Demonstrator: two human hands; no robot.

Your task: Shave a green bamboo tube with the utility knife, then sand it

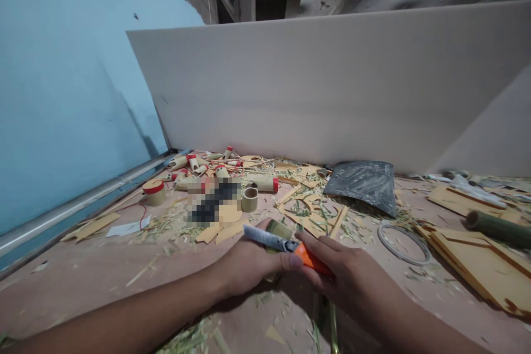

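My right hand [352, 282] grips the orange handle of a utility knife [286, 244], whose grey blade points left. My left hand [249, 265] closes around a short green bamboo piece [277, 229] and its thumb rests against the blade's back. Both hands meet low in the middle of the view, just above a pinkish board tabletop [83, 282] strewn with bamboo shavings.
Bamboo tube sections with red tape [207, 168] lie at the back left, with a short bamboo ring [249, 199]. Laser-cut wooden sheets [477, 257], a green bamboo pole [498, 228], a wire ring [402, 242] and grey sandpaper [365, 182] lie right. A white panel [332, 83] stands behind.
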